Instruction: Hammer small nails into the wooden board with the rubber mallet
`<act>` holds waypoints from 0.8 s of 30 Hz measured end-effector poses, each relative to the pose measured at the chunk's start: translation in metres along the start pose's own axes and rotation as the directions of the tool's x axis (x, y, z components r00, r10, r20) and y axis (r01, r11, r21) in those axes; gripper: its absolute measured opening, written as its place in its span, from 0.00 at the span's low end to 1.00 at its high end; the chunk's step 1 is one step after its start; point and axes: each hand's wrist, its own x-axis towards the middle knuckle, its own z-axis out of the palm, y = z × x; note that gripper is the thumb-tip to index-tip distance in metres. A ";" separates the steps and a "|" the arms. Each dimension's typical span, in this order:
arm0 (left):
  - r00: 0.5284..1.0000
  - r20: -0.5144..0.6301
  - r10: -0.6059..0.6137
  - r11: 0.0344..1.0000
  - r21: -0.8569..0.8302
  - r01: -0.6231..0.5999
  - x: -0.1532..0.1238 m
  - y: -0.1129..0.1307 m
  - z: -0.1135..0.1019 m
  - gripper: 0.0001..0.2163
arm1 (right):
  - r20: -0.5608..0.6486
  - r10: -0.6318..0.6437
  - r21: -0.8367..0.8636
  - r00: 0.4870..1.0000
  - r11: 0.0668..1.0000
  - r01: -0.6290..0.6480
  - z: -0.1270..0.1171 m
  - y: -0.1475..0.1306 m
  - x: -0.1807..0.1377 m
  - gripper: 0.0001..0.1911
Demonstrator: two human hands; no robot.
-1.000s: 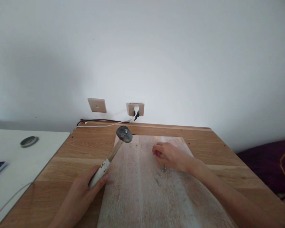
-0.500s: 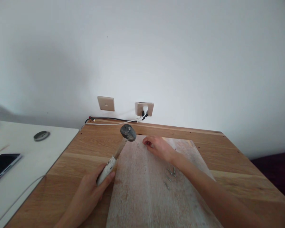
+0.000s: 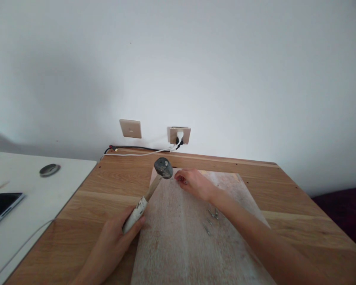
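Gripping a grey-headed mallet [image 3: 163, 168] by its white-wrapped wooden handle [image 3: 135, 215], the left hand [image 3: 118, 233] curls closed beside a whitewashed wooden board [image 3: 172, 241]. At the board's far end, the right hand [image 3: 193, 184] is half curled (whether it pinches anything, I cannot tell). Slim silvery metal nails [image 3: 207, 229] lie nearer on the board, atop a brown wooden surface [image 3: 103, 194].

This looks like a room in a home: a plain white wall [image 3: 240, 87] carries a household socket [image 3: 187, 135] with plugs in it and a matching plate [image 3: 130, 128] to its left. A smooth wooden table [image 3: 290, 202] stands against the wall, a phone [image 3: 2, 206] lies on the white tabletop [image 3: 20, 233] at left, and dark purple fabric [image 3: 344, 209] spreads at right.
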 end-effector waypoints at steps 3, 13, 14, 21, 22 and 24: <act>1.000 -0.009 0.013 1.000 -0.001 -0.013 0.000 -0.001 0.000 0.19 | -0.033 0.030 0.071 0.999 0.997 -0.028 0.002 0.004 -0.003 0.14; 0.998 0.052 0.023 0.999 0.021 -0.024 0.001 0.019 -0.004 0.19 | -0.088 0.059 0.099 0.994 0.994 -0.050 0.008 0.012 -0.009 0.12; 0.998 0.064 0.029 0.999 0.032 -0.031 0.002 0.022 -0.004 0.19 | -0.093 0.059 0.091 0.994 0.995 -0.050 0.006 0.012 -0.012 0.12; 0.991 0.130 0.034 0.994 0.096 -0.047 0.007 0.030 0.004 0.17 | -0.155 0.124 0.008 0.980 0.992 -0.124 -0.037 0.036 -0.059 0.16; 0.991 0.125 0.042 0.994 0.096 -0.054 0.007 0.030 0.005 0.17 | -0.156 0.137 -0.007 0.978 0.990 -0.140 -0.045 0.040 -0.069 0.15; 0.992 0.112 0.054 0.994 0.087 -0.064 0.007 0.031 0.006 0.17 | -0.142 0.156 -0.036 0.977 0.986 -0.163 -0.060 0.046 -0.089 0.14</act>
